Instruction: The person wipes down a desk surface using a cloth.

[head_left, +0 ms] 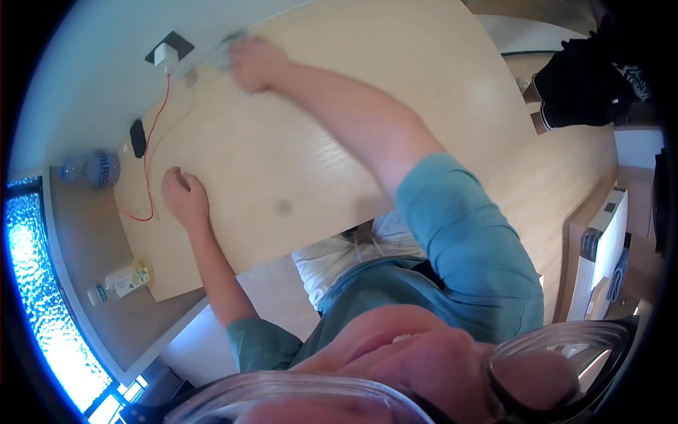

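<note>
My right hand point(258, 63) reaches far across the light wooden table point(311, 162), near its wall-side edge. It is blurred, and its fingers close on a pale grey-green thing point(229, 44) that looks like a cloth. My left hand point(185, 198) rests on the tabletop near its left side, fingers loosely bent and thumb apart, with no object visible in it. Beside that hand runs an orange cable point(147, 162), which leads up to a white plug point(167, 56) in a dark wall socket.
A black box-like object point(138, 138) lies by the cable. At the left edge are a clear plastic bottle point(92, 169) and a small white-labelled bottle point(128, 280). Another person in dark shorts point(575, 85) is at upper right. A white box point(600, 247) stands at right.
</note>
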The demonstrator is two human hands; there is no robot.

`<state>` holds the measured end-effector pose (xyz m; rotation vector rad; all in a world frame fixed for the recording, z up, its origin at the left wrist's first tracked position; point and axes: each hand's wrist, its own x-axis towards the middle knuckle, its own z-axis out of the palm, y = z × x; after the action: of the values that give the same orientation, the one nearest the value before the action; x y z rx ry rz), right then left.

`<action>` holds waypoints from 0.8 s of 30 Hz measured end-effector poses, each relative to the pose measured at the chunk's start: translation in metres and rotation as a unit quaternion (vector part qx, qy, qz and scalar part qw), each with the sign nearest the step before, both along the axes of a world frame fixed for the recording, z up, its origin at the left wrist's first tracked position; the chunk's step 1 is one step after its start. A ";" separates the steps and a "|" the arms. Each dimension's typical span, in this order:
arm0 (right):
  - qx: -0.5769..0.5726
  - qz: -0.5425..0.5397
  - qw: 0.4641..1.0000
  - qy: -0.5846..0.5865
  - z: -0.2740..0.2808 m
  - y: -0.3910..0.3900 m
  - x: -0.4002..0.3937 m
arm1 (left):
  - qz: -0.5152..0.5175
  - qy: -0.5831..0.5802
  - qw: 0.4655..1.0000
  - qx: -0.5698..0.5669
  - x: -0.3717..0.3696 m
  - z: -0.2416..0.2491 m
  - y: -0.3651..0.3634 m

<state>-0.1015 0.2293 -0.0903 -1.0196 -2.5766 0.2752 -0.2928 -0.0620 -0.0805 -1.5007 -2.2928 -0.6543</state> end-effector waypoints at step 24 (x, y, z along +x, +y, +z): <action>-0.020 -0.332 0.943 0.009 0.005 0.179 0.425 | 0.012 0.023 0.999 -0.044 0.002 -0.006 0.002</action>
<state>0.3237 0.4087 -0.0854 -1.8003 -2.0553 0.1511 -0.2912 -0.0600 -0.0867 -1.5082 -2.3284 -0.5137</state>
